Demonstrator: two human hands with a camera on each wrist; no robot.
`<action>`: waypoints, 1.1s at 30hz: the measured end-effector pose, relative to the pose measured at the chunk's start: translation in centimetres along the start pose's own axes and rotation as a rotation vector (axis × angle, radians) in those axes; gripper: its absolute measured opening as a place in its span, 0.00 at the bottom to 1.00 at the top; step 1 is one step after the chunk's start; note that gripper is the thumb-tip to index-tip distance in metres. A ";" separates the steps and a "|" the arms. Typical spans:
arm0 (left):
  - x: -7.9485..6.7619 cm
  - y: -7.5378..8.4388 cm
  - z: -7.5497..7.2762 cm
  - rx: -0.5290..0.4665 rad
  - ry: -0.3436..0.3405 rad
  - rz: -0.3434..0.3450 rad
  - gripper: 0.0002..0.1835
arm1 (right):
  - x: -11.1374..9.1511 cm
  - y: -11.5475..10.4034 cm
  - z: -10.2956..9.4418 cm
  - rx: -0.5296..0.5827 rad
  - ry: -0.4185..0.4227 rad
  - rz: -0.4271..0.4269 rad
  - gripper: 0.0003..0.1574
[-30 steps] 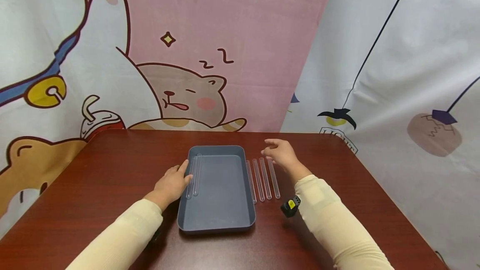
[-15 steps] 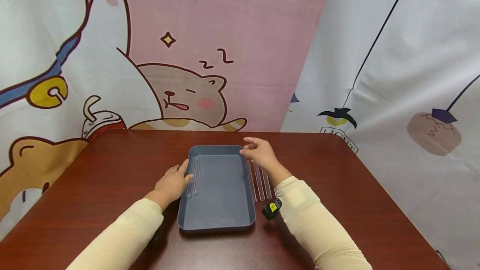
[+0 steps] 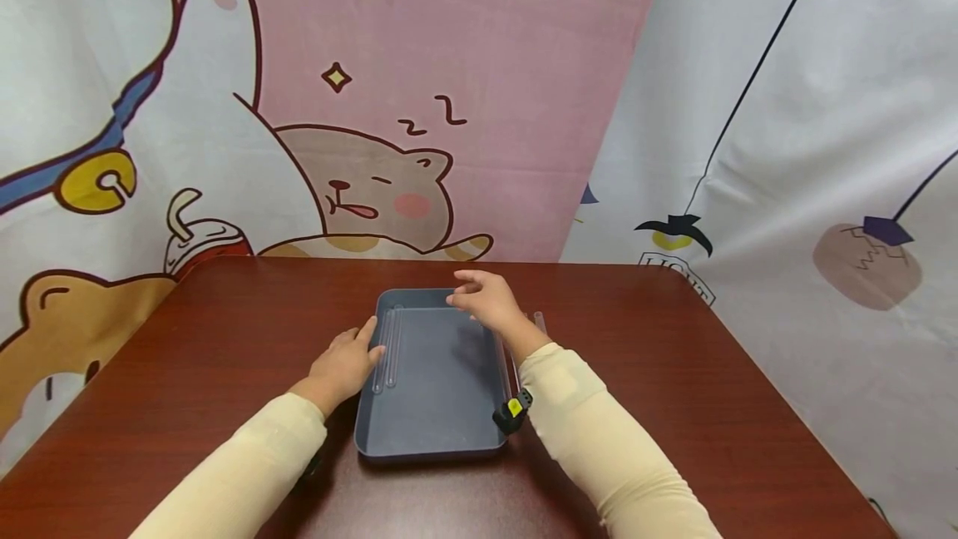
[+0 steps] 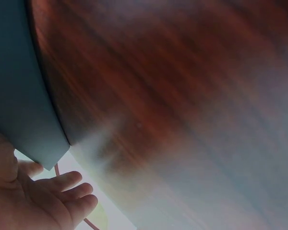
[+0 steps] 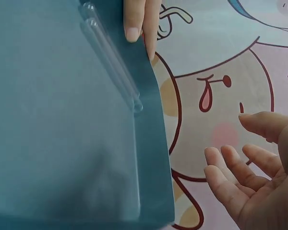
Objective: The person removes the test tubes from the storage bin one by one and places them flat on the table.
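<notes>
A grey rectangular tray [image 3: 441,431] lies on the table. Two clear test tubes [image 3: 392,356] rest side by side in it along the left wall. My left hand [image 3: 340,368] holds the tray's left rim, its thumb [image 5: 132,32] inside the wall and its fingers outside. Over the tray's far right corner hovers my right hand [image 3: 486,302], its fingers loosely bent with nothing between them. More clear test tubes [image 3: 540,321] lie on the table just right of the tray, mostly hidden beneath the right forearm.
The dark red-brown wooden table [image 3: 636,339] extends around the tray on all sides. A cartoon-printed cloth [image 3: 524,106] hangs behind its far edge. The right wrist carries a small black camera [image 3: 512,410], which overlaps the tray's right rim in the head view.
My right hand has moved left, from above the loose test tubes to above the tray's far right corner. My left hand, the tray and its two tubes have stayed in place.
</notes>
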State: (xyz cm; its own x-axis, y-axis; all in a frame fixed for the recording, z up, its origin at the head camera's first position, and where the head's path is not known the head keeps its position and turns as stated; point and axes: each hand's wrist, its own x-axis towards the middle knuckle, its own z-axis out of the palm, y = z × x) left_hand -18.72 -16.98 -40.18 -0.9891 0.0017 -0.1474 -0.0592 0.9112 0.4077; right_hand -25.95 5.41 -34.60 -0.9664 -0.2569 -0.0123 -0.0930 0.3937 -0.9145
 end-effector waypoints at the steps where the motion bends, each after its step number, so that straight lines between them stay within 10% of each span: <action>1: 0.0 0.0 0.0 -0.001 0.000 0.000 0.35 | 0.0 -0.1 0.3 0.010 -0.004 0.002 0.32; 33: 0.2 -0.2 0.1 0.028 0.010 0.013 0.32 | 1.4 0.0 6.0 0.137 -0.067 0.227 0.31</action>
State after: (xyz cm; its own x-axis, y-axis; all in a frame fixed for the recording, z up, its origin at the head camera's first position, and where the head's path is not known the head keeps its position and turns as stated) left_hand -18.90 -17.14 -40.43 -0.9910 0.0094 -0.1334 -0.0430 0.9222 0.3843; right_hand -25.82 -0.21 -37.06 -0.9404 -0.2353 -0.2456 0.1618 0.3258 -0.9315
